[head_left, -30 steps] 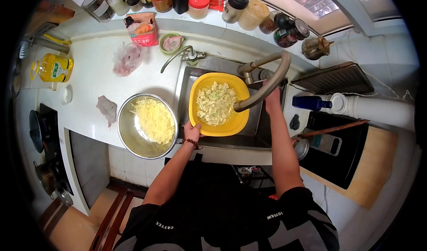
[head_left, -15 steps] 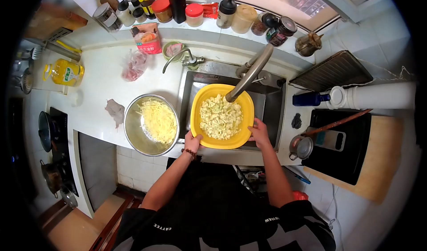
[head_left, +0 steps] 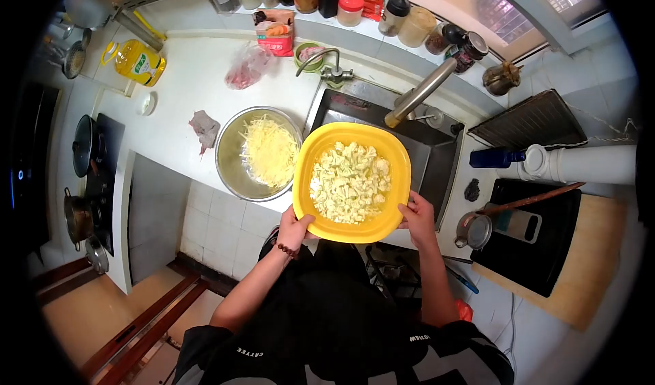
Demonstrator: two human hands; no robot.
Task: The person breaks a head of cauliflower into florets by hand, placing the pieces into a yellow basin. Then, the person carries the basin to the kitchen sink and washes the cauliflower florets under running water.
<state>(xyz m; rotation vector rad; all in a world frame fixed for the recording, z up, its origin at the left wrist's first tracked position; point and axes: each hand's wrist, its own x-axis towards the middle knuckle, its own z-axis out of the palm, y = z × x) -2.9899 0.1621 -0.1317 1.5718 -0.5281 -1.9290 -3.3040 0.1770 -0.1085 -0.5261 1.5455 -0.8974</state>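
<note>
A yellow basin (head_left: 307,170) with cauliflower pieces (head_left: 349,182) in liquid is held up over the front edge of the sink (head_left: 440,173). My left hand (head_left: 294,231), with a beaded bracelet at the wrist, grips its lower left rim. On the lower right rim my right hand (head_left: 417,220) has its thumb over the edge, fingers underneath and partly hidden. Just left of the basin stands a steel bowl (head_left: 228,160) with pale yellow shreds (head_left: 270,152). The thick faucet (head_left: 421,92) is behind the basin.
Jars (head_left: 350,10) line the windowsill. Across the counter are a plastic bag (head_left: 249,66), a grey cloth (head_left: 204,131), a small green bowl (head_left: 300,59) and an oil bottle (head_left: 136,62). A metal pot (head_left: 473,231) and black tray (head_left: 546,255) lie right; the stove (head_left: 109,173) is left.
My right hand has come from the faucet area to the basin's right rim. Both hands have lifted the basin out of the sink towards me. The view has shifted left.
</note>
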